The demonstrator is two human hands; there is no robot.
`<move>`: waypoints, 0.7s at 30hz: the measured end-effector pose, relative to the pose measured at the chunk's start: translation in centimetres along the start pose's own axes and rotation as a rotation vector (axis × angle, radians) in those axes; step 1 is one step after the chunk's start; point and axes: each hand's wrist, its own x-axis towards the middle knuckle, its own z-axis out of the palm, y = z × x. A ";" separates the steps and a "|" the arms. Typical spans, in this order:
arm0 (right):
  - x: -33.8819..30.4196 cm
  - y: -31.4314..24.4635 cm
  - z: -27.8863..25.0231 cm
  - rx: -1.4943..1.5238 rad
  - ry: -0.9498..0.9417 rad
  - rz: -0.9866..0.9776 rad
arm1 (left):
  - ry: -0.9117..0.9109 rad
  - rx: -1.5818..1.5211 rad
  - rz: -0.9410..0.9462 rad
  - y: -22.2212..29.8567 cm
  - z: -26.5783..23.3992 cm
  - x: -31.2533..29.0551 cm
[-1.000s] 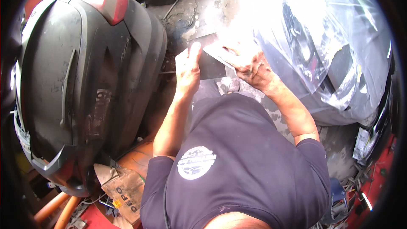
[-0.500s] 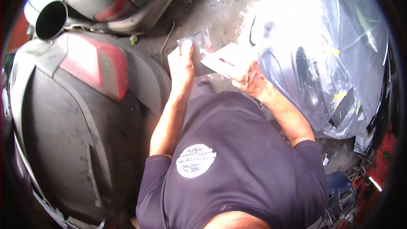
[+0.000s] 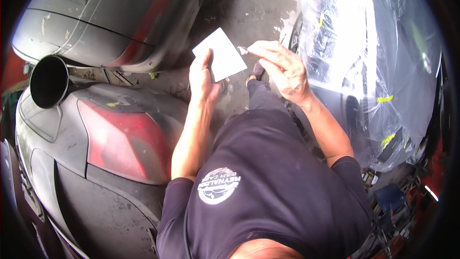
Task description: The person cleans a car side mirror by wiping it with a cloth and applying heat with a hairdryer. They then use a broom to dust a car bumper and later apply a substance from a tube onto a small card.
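A white, flat, four-cornered sheet (image 3: 221,56) sits in my left hand (image 3: 200,77), tilted above the floor. My thumb lies on its face and the other fingers are behind it, so the hand is closed on it. Whether it is paper or a stiff card does not show. To its right, my right hand (image 3: 286,72) is raised with the fingers stretched out and the thumb a little apart. Its fingertips point toward the sheet without touching it. A small whitish patch (image 3: 243,50) shows just beyond those fingertips; whether it is on the floor or nearer is unclear.
A grey, scuffed car rear with a red tail light (image 3: 120,139) stands close at my left. Beyond it is another grey body with a red stripe (image 3: 155,12), and a black round funnel-like piece (image 3: 49,81). Clear plastic film (image 3: 383,67) covers a vehicle at right. My foot (image 3: 257,70) is below.
The dark grey sheet in my left hand no longer shows; a white sheet is there instead. My right hand has let go of its white sheet. The view has shifted, too.
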 end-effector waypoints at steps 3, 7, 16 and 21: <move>3.7 4.4 -0.2 -0.118 -0.088 -0.229 | -0.006 -0.134 -0.089 -0.7 2.6 4.6; 8.2 10.2 -2.8 -0.281 -0.052 -0.313 | 0.054 -0.170 -0.064 1.0 9.4 8.9; 16.0 18.2 -8.8 -0.346 -0.031 -0.298 | 0.017 -0.160 0.016 0.3 17.2 17.1; 18.1 21.5 -10.5 -0.358 0.002 -0.230 | 0.066 -0.080 0.004 -0.2 20.1 21.2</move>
